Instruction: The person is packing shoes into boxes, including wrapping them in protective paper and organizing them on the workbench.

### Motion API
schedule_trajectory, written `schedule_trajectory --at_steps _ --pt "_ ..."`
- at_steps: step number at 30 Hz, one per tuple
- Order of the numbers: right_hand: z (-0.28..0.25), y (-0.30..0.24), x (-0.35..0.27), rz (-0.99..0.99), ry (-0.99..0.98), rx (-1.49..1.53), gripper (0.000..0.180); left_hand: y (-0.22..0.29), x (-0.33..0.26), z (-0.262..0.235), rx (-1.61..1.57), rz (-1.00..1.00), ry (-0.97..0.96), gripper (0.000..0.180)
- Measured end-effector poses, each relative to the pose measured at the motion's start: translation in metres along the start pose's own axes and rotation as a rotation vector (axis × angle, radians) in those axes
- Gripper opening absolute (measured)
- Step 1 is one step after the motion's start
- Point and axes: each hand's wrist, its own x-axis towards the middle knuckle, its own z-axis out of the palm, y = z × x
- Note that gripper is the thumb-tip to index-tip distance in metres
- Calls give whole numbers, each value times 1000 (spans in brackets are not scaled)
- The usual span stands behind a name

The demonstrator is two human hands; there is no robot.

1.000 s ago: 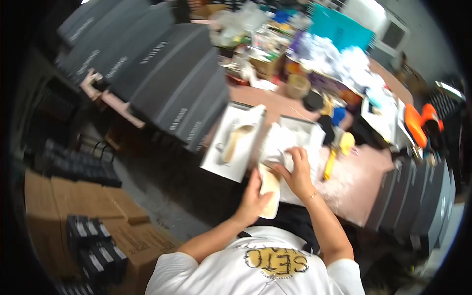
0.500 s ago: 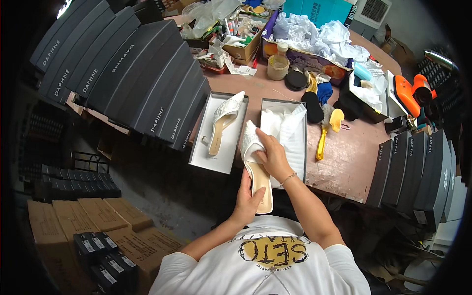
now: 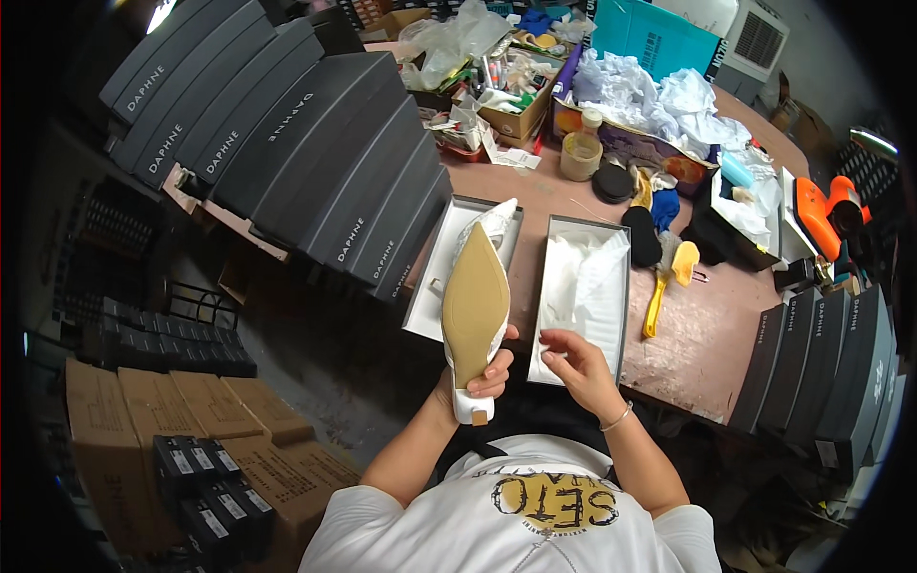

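Note:
A white pointed mule shoe is held up in my left hand, its tan sole turned toward me and the toe pointing away. My fingers wrap round it near the heel. Behind it, partly covered, a second white mule lies in a grey-white box part. My right hand is off the shoe, fingers bent and apart with nothing in them. It hovers by the near end of an open shoebox lined with white tissue paper.
Dark shoeboxes are stacked at the left, with others at the right. A yellow-handled brush, a glue jar and a black round lid lie on the table. Cartons stand lower left.
The held mule has turned over, from insole up to sole up. My right hand has let go of it and moved right, while the left keeps its grip.

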Motion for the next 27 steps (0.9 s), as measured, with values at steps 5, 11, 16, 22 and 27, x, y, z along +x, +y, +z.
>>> schedule_trajectory --at_steps 5,11,16,22,27 --pt "5 11 -9 9 -111 -6 34 -7 2 -14 -93 -102 -101 61" --pt "10 2 -5 -99 -192 121 56 -15 7 -6 38 -172 -26 45" --pt "3 8 -8 350 -240 477 52 -35 -1 -16 686 -311 287 37" --pt "-26 -19 -12 21 80 766 48 68 41 -8 2533 502 715 68" --pt "-29 -17 -7 71 155 770 43 180 44 -130 1807 244 1068 50"
